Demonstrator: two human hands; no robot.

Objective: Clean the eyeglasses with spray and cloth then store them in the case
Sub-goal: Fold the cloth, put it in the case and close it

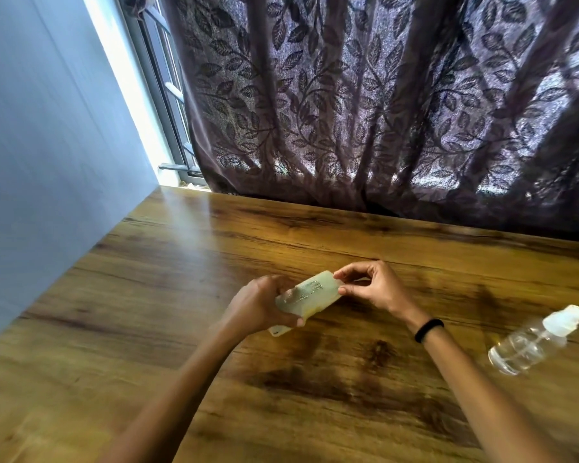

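A pale, translucent eyeglasses case [310,295] is held just above the wooden table [214,248], near its middle. My left hand [259,305] grips the case's near left end, thumb underneath. My right hand [375,287] pinches the case's far right end between thumb and fingers; a black band circles that wrist. I cannot tell whether the case is open or what lies inside. A clear spray bottle [532,342] with a white nozzle stands tilted in view at the right, apart from both hands. No eyeglasses or cloth are plainly visible.
A dark leaf-patterned curtain [381,105] hangs along the table's far edge. A pale blue wall [47,145] runs along the left side, with a bright window gap [154,95] at the corner.
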